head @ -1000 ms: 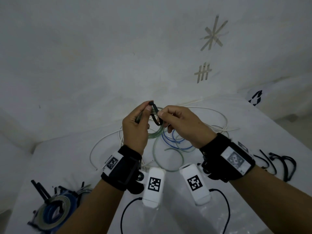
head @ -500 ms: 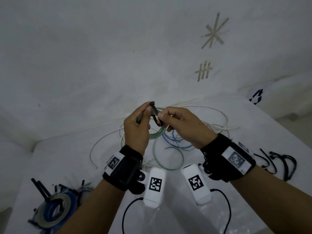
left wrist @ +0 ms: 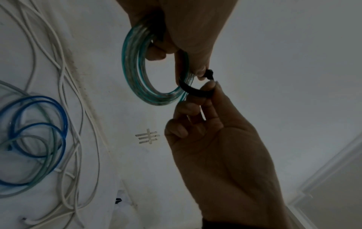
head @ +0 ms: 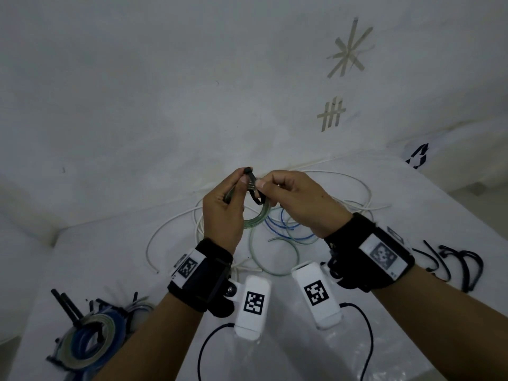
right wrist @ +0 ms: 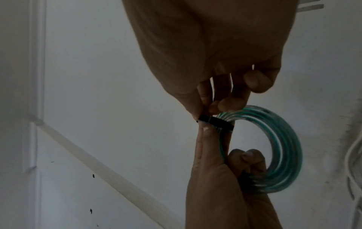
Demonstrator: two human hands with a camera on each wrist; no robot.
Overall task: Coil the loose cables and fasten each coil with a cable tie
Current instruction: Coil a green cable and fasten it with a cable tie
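I hold a small coil of clear green cable [head: 257, 218] in the air above the table. My left hand [head: 242, 182] grips the coil [left wrist: 133, 69] and pinches the head of a black cable tie [head: 254, 188] at its thumb tip. The tie [left wrist: 195, 90] loops round the coil's strands. My right hand [head: 264, 184] pinches the tie's strap [right wrist: 215, 123] between thumb and forefinger, right against the left thumb. The coil [right wrist: 284, 139] hangs below both hands.
Loose white cables [head: 343, 182], a blue cable [head: 286, 232] and a pale green cable [head: 275, 259] lie tangled on the white table [head: 110, 257] under my hands. Tied coils [head: 90, 336] are piled at the near left. Spare black ties [head: 453, 262] lie at the right.
Both hands stay together in the air with coil and tie. My right fingertips have crept slightly closer to the tie's head at the left thumb.
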